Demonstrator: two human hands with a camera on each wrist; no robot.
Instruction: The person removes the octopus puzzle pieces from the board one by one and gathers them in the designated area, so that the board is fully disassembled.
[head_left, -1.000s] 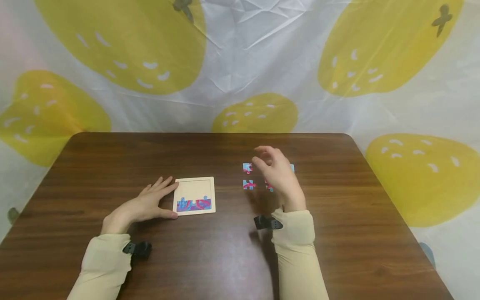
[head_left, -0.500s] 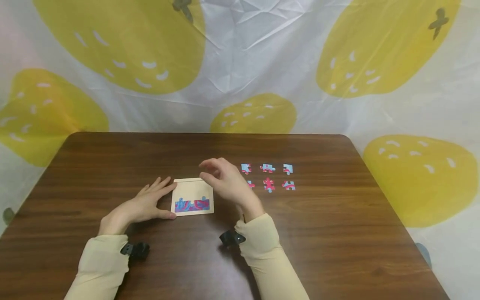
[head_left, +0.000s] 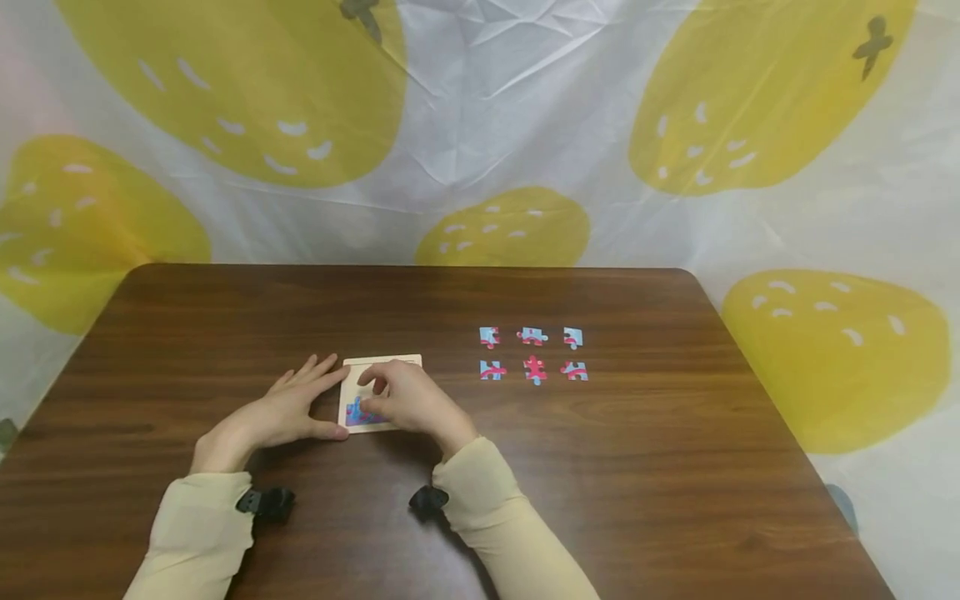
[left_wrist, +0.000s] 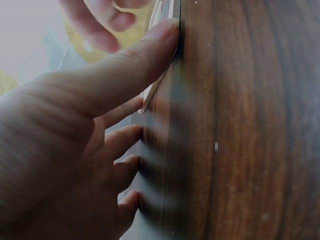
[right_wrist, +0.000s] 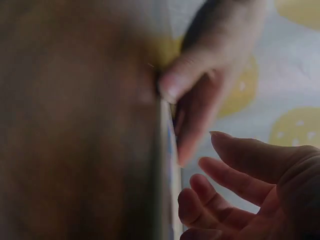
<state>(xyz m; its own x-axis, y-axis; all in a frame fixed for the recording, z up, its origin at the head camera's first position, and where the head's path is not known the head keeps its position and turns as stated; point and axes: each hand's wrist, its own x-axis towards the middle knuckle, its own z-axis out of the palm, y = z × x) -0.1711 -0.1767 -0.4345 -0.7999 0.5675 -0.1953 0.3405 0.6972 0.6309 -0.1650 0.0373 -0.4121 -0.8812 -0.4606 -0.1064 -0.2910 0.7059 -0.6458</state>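
Observation:
A small pale wooden puzzle tray [head_left: 344,398] lies on the table, with blue and purple jigsaw pieces [head_left: 353,412] filling its near part. My left hand [head_left: 277,421] is spread at the tray's left side, thumb at the near corner and index finger at the edge farther up. In the left wrist view the other fingertips [left_wrist: 131,167] touch the tabletop. Over the tray hovers my right hand [head_left: 412,404], fingers loosely bent, covering its right part. The right wrist view shows the thumb [right_wrist: 250,155] apart from the fingers, and no piece is visible between them.
Several loose pink and light-blue jigsaw pieces [head_left: 535,369] lie in two rows right of the tray on the brown wooden table [head_left: 637,483]. A white curtain with yellow fruit prints [head_left: 480,100] hangs behind the table. Each wrist carries a small black camera [head_left: 427,502].
My right hand has moved left and nearer, from above the loose pieces to over the tray, uncovering the two rows. My left hand keeps its place at the tray's edge.

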